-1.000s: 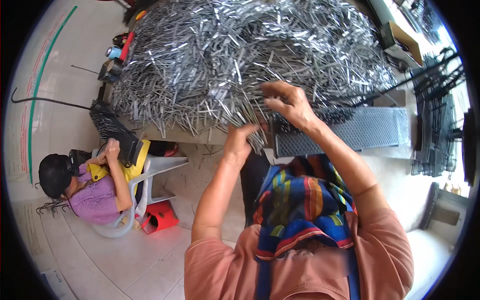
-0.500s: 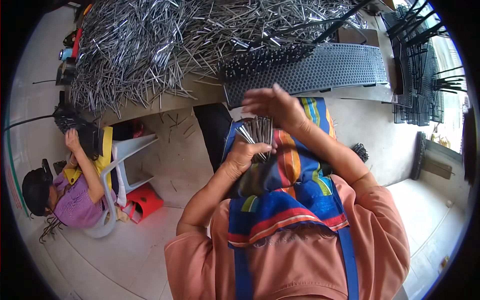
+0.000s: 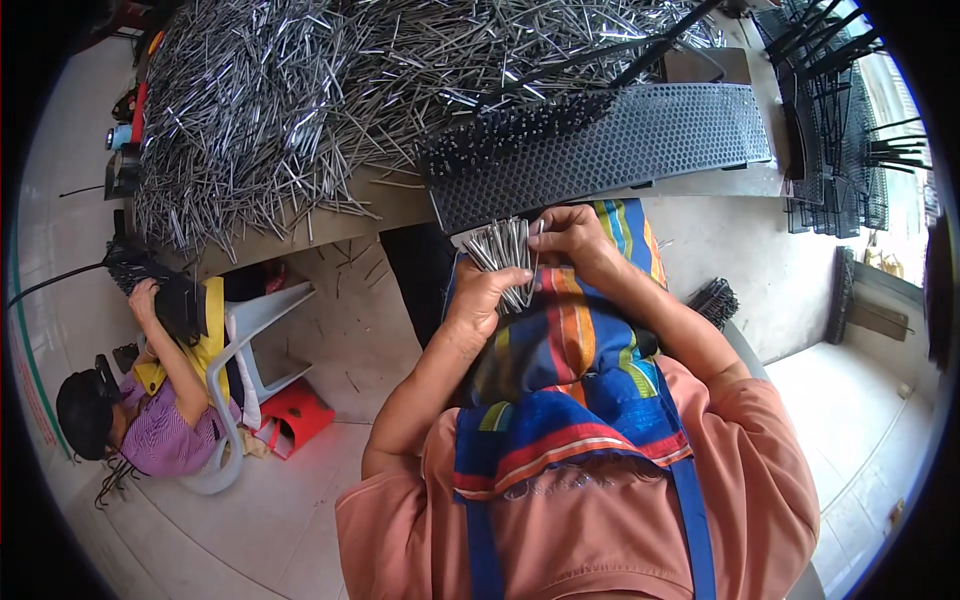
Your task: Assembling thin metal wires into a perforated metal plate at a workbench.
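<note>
A fanned bundle of thin, silvery-grey metal rods [image 3: 498, 248] is gripped in my left hand [image 3: 478, 298], its thumb laid across them, above my striped apron [image 3: 570, 330]. At the bundle's right edge my right hand [image 3: 575, 243] pinches a single rod between thumb and fingertips. Just beyond both hands lies a long, dark panel full of round holes [image 3: 650, 135]. Dark rod ends stand up out of the holes at its left, far part. A large heap of the same loose rods [image 3: 290, 110] covers the table behind.
At the left, a co-worker [image 3: 165, 420] sits on a pale plastic chair [image 3: 240, 350] handling a black bundle. A red bag [image 3: 300, 415] rests on the floor beside the chair. Dark mesh racks [image 3: 840, 150] with protruding rods stand at the right. The table's front edge [image 3: 330, 228] runs before me.
My right hand has come down from over the panel's front edge to the bundle and closed on a rod. My left hand still holds the bundle.
</note>
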Demonstrator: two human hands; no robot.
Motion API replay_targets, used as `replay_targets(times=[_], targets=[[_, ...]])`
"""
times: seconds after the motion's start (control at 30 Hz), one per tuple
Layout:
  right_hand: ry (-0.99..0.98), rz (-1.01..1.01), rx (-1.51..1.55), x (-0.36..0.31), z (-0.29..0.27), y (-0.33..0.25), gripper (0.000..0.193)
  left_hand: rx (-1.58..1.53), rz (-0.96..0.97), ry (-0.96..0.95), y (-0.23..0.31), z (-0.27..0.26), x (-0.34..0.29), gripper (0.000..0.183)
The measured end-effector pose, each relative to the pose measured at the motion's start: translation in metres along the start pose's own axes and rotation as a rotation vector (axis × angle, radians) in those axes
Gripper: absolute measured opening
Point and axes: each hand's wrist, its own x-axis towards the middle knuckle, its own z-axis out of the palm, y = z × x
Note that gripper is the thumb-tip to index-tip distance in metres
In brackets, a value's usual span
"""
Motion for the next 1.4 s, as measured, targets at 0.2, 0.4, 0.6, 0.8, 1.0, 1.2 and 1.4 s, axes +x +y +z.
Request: replay_targets(times=[0.2, 0.4, 0.6, 0.8, 1.0, 1.2, 1.4], targets=[[-0.010, 0.025, -0.051, 0.003, -0.001, -0.005, 0.008, 0.093, -0.037, -0.008, -0.001, -0.002, 0.008, 0.046], [0.014, 0.088, 0.028, -0.003, -0.007, -0.014, 0.008, -0.145, -0.069, 0.119, -0.013, -0.015, 0.009, 0.046], [0.254, -0.373, -0.084, 0.000, -0.013, -0.032, 0.000, -0.153, -0.341, -0.049, -0.021, -0.038, -0.003, 0.034], [0.378, -0.968, -0.442, 0.032, -0.018, -0.054, 0.012, -0.334, -0.269, -0.044, 0.004, -0.010, -0.006, 0.038], [0.383, -1.023, -0.689, 0.045, -0.017, -0.060, 0.015, -0.159, -0.122, 0.038, -0.007, -0.007, 0.009, 0.027], [0.364, -1.023, -0.718, 0.046, -0.016, -0.065, 0.016, -0.130, -0.076, 0.060, 0.001, 0.007, 0.018, 0.036], [0.337, -1.032, -0.817, 0.046, -0.009, -0.075, 0.015, -0.145, -0.068, 0.094, -0.001, 0.014, 0.020, 0.040]])
